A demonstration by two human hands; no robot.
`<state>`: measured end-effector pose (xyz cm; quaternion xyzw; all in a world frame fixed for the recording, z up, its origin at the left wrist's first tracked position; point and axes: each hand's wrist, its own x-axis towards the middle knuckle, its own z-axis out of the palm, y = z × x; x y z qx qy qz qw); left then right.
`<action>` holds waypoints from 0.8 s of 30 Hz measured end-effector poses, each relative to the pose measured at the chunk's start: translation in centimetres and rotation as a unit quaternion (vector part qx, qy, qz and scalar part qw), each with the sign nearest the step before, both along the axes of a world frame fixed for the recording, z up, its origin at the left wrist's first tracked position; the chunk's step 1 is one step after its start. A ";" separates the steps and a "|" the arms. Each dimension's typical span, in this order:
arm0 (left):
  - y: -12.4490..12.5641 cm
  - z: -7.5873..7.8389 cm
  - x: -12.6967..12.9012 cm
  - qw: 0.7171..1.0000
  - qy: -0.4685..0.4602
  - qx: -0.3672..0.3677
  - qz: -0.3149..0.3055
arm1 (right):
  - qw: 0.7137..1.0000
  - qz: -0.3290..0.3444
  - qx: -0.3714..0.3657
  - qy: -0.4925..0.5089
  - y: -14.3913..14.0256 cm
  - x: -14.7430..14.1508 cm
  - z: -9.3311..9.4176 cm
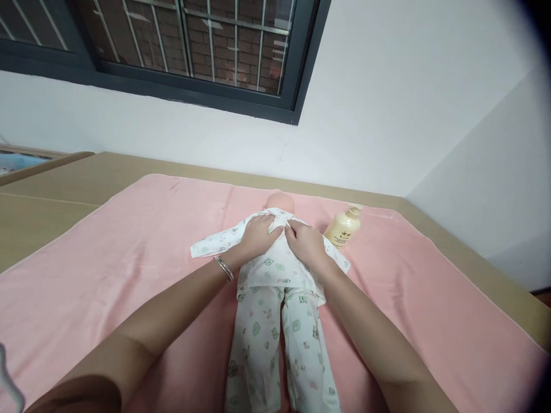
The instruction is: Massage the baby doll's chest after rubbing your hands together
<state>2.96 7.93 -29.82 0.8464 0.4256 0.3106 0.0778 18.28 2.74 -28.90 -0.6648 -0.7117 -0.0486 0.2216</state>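
White walls and a dark-framed barred window [193,46] showing brick fill the top of the view from 10 to 2 o'clock. Below them a tan surface [51,212] carries a pink towel [129,269] that spreads across most of it. On the towel, dead centre and running down to 6 o'clock, lies a doll [280,202] in a white printed top [269,267] and matching trousers [275,350], head toward 12. Both palms rest flat on its chest: the left hand [257,235], a bracelet [224,268] at the wrist, pinches a fold of the top near the collar, so its grip is narrow on cloth; the right hand [306,242] presses beside it, fingers curled on the fabric, though I cannot tell if it truly clasps any. Done well, I judge, the cloth is drawn evenly from both sides so the front lies smooth. A cream bottle [343,228] lies at 2 o'clock, just beside the doll's sleeve.
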 end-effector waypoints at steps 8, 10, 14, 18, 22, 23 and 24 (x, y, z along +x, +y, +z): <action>-3.7 0.0 1.3 0.988 0.119 0.089 0.028 | 0.995 0.095 0.009 0.040 1.9 1.8 -1.4; -4.0 -0.4 1.4 0.986 0.121 0.110 0.029 | 0.996 0.087 0.008 0.029 1.8 1.5 -1.3; -4.0 -0.7 1.1 0.988 0.100 0.113 0.033 | 0.999 0.037 -0.015 0.004 0.7 0.2 -0.9; -3.5 -0.2 0.7 0.991 0.090 0.089 0.038 | 0.999 0.006 -0.031 -0.025 -1.0 -1.2 0.2; -2.2 -0.1 0.3 0.995 0.069 0.055 0.038 | 0.999 0.010 -0.025 -0.040 -2.1 -1.6 1.1; -1.9 -0.1 0.3 0.996 0.064 0.048 0.038 | 0.999 0.009 -0.023 -0.038 -2.2 -1.5 1.2; -1.6 -0.3 0.2 0.997 0.059 0.044 0.039 | 0.999 0.008 -0.022 -0.035 -2.1 -1.4 1.2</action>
